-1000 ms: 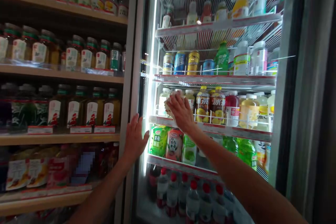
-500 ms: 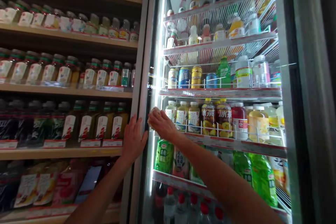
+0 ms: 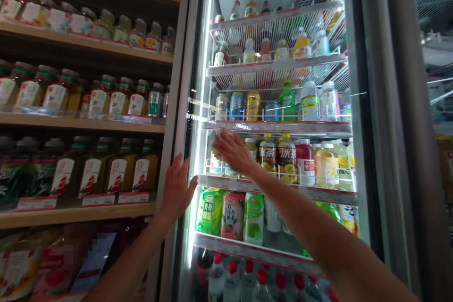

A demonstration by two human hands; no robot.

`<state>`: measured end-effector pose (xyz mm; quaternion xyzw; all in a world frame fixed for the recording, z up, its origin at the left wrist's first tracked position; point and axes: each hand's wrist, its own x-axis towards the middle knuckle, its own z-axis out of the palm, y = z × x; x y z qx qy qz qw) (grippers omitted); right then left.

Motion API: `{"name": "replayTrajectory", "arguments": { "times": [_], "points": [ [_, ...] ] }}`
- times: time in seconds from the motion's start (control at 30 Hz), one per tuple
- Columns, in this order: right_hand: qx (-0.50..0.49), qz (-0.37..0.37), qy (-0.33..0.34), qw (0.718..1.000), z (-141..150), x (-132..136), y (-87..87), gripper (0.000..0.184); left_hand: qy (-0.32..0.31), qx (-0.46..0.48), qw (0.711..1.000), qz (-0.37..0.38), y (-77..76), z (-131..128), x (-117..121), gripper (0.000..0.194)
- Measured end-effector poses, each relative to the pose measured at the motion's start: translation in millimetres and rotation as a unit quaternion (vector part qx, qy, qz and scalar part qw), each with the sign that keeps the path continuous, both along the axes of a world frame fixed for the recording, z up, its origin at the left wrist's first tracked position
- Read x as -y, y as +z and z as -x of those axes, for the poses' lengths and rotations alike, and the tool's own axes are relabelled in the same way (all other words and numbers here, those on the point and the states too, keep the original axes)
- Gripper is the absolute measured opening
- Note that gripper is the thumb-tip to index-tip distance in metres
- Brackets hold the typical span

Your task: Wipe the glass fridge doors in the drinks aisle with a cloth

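Note:
My right hand [image 3: 231,151] presses a pale cloth [image 3: 214,153] flat against the glass door [image 3: 318,170] of a lit drinks fridge, near its left side at the middle shelf. The fingers lie over the cloth, which shows only at its left edge. My left hand [image 3: 176,188] rests open with spread fingers on the fridge's grey door frame [image 3: 177,118]. Behind the glass stand yellow-capped tea bottles [image 3: 276,155] and cans [image 3: 244,106].
Wooden shelves [image 3: 81,125] packed with juice bottles fill the left. Green bottles [image 3: 210,210] and red-capped water bottles [image 3: 247,278] sit on the fridge's lower shelves. A dark fridge pillar [image 3: 399,127] stands at the right.
My right hand slid the cloth left to the door's edge, then back right and slightly up. The left hand stayed on the frame. The camera view shifted.

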<state>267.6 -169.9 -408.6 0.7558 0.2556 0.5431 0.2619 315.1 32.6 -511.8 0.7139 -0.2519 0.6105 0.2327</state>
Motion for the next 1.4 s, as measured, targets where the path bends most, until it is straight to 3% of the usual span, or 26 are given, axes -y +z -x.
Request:
{"name": "replayTrajectory", "arguments": {
  "times": [0.07,0.13,0.27,0.33,0.5,0.67,0.83,0.87,0.97,1.03,1.17,1.23,1.33,1.4],
  "points": [
    [0.035,-0.069,-0.02,0.997,10,13,9.9,0.042,-0.006,-0.008,1.0,0.005,-0.4,1,7,0.051],
    [0.046,-0.095,-0.029,0.994,20,22,5.3,0.042,-0.008,-0.015,1.0,0.007,-1.7,2,14,0.05],
    [-0.015,0.021,-0.017,1.0,35,36,-32.5,0.045,-0.005,-0.016,1.0,-0.008,-6.5,6,29,0.049],
    [-0.026,0.039,-0.018,0.999,40,44,-39.0,0.046,-0.006,-0.016,1.0,-0.017,-7.4,9,36,0.049],
    [0.058,-0.133,-0.065,0.987,54,69,-27.6,0.045,-0.025,0.007,0.999,-0.025,-5.4,20,56,0.049],
    [0.006,0.026,-0.033,0.999,74,97,-48.6,0.045,-0.05,0.018,0.997,-0.053,-6.3,30,82,0.051],
    [0.086,-0.149,-0.078,0.982,98,125,-44.5,0.045,-0.071,0.022,0.995,-0.066,-6.4,40,112,0.052],
    [0.082,-0.147,-0.081,0.982,102,129,-47.2,0.046,-0.076,0.024,0.994,-0.069,-6.6,42,117,0.053],
    [0.018,-0.053,-0.076,0.996,112,139,-59.3,0.047,-0.088,0.029,0.993,-0.079,-8.3,46,128,0.053],
    [0.017,-0.044,-0.078,0.996,119,150,-58.5,0.046,-0.087,0.029,0.992,-0.081,-10.3,46,133,0.052],
    [0.178,-0.208,-0.109,0.956,136,180,-43.9,0.04,-0.082,0.027,0.994,-0.07,-17.2,43,139,0.054],
    [0.217,-0.23,-0.117,0.941,144,190,-54.1,0.04,-0.084,0.032,0.994,-0.063,-22.2,43,142,0.055],
    [0.168,-0.17,-0.121,0.963,154,197,-86.7,0.042,-0.094,0.045,0.991,-0.079,-29.5,47,148,0.056],
    [0.143,-0.148,-0.127,0.97,159,202,-96.0,0.043,-0.106,0.05,0.989,-0.095,-32.6,53,154,0.056]
  ]
}}
